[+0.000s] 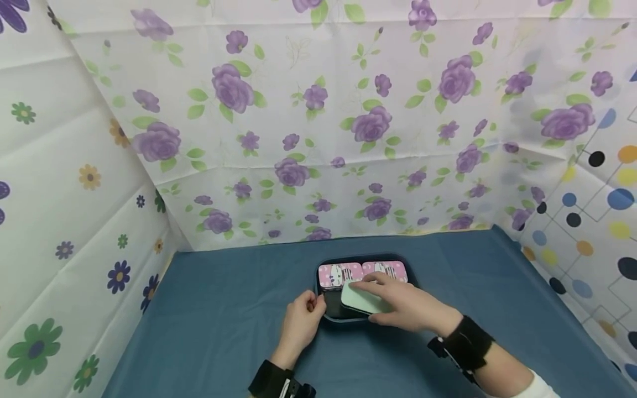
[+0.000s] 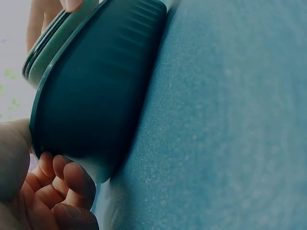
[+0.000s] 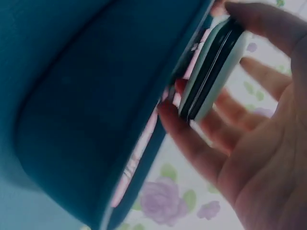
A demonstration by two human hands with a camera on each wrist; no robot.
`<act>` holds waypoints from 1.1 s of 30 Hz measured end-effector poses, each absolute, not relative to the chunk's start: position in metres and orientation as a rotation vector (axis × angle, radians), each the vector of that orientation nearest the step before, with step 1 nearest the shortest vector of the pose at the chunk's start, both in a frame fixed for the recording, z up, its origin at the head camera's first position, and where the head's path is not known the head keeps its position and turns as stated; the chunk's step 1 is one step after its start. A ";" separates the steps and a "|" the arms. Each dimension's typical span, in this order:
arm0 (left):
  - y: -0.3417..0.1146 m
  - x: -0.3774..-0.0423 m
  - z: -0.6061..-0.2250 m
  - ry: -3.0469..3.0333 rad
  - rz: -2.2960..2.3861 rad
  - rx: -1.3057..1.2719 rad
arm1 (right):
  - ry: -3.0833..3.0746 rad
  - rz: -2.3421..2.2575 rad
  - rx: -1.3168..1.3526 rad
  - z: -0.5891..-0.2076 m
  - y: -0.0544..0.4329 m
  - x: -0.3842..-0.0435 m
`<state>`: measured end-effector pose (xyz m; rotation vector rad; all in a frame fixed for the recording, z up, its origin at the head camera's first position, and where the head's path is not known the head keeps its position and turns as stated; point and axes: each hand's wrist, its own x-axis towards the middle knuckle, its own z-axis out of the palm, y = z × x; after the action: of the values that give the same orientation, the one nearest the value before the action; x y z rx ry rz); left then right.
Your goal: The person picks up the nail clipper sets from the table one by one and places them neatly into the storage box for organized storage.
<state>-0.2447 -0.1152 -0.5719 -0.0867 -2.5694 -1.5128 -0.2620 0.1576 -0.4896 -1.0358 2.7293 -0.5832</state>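
A dark blue plastic bin [image 1: 343,320] stands on the cloth. My left hand [image 1: 301,318] pinches its near left rim, the thumb at the edge and the fingers curled against the outer wall in the left wrist view. My right hand [image 1: 413,301] grips a small mint-green tin box [image 1: 360,298] with rounded corners, tilted over the bin's near half. A dark band with a seam runs round the tin's side [image 3: 211,72]. Behind it, two pink tin boxes with a cartoon print, a left one [image 1: 338,275] and a right one [image 1: 390,269], lie side by side in the bin.
A blue cloth [image 1: 224,309] covers the table. Upright sheets close it in: a purple-rose one [image 1: 298,138] at the back, a daisy one [image 1: 74,221] on the left and a dotted one [image 1: 597,221] on the right. Black bands circle both wrists.
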 end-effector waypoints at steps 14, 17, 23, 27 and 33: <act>-0.118 -0.245 -0.573 -2.584 -1.517 -0.110 | 2.571 -0.697 -1.162 -0.501 0.131 -0.282; -0.118 -0.245 -0.573 -2.583 -1.534 -0.122 | 2.575 -0.660 -1.155 -0.501 0.131 -0.282; -0.120 -0.248 -0.573 -2.555 -1.728 -0.143 | 2.630 -0.598 -1.280 -0.505 0.132 -0.283; -0.121 -0.248 -0.574 -2.542 -1.775 -0.124 | 2.714 -0.614 -1.343 -0.508 0.128 -0.281; -0.121 -0.248 -0.572 -2.536 -1.779 -0.107 | 2.901 -0.598 -1.060 -0.510 0.126 -0.272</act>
<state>-0.2478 -0.1205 -0.5722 -0.1070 -2.5359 -1.7785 -0.2716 0.1261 -0.5101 -1.0600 2.9006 -0.5980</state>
